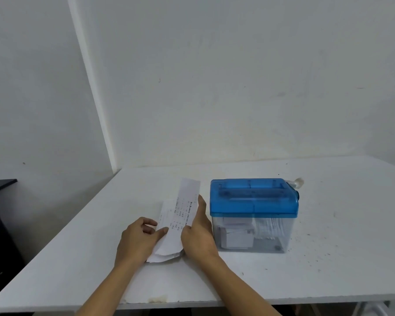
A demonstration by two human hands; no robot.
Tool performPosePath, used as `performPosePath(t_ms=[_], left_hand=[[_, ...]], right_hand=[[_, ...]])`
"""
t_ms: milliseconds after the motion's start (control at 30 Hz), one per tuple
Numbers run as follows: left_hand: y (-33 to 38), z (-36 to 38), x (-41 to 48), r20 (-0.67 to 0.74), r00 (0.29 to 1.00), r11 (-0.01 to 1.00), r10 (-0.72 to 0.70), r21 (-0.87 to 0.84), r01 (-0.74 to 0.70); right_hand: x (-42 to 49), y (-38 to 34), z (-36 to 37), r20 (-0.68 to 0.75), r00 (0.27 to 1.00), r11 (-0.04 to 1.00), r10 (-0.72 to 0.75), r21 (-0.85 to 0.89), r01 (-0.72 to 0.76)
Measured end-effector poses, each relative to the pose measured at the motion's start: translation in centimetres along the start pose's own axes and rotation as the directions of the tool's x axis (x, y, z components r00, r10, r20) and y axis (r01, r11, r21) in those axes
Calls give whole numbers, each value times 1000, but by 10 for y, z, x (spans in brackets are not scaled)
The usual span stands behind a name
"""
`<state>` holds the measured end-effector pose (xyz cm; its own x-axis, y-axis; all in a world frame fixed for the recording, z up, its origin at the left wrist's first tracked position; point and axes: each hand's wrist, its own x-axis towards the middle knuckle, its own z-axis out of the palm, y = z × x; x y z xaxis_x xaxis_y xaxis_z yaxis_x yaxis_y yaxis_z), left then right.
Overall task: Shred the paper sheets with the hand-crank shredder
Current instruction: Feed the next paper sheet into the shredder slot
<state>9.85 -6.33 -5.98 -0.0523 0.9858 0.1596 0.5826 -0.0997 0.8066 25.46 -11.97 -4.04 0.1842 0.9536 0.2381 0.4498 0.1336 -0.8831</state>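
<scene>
head view, left hand and right hand fingers pinching paper sheets, blurred, unreadable

A white back wall meets a white left wall at a corner marked by a paler strip. The back wall bears a small dark mark and faint smudges. A white table stands against it. The table's front edge has a chipped, stained patch, and dark specks dot its right part. At the left stands dark furniture, perhaps a cabinet. The light is soft and even
</scene>
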Motion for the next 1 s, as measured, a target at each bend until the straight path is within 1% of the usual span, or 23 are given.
performPosePath(t_ms=[67,133,233,433,667,733,867,1000], left_hand=[[-1,-1,1,-7,1000,999,-9,-43,9],[-2,-2,2,-16,1000,996,-9,-85,8],[-5,-3,3,-33,999,991,-1,-131,-3],[-5,-2,2,-78,997,989,1,-148,-13],[-4,-2,2,-69,998,987,6,-158,-17],[-3,-4,1,-58,998,978,6,-206,-18],[2,-8,-7,-43,998,958,50,-281,-60],[7,-12,-14,-35,995,957,98,-269,-103]], right_hand=[[0,1,2,8,1000,999,2,34,-3],[3,3,4,14,1000,999,28,32,-28],[3,3,3,-4,999,997,34,64,-33],[1,4,2,-1,1000,997,26,75,-26],[1,4,2,-2,1000,998,31,57,-31],[1,3,1,7,999,998,36,57,-37],[0,1,-1,35,998,995,58,76,-61],[6,-2,2,97,988,989,118,77,-126]])
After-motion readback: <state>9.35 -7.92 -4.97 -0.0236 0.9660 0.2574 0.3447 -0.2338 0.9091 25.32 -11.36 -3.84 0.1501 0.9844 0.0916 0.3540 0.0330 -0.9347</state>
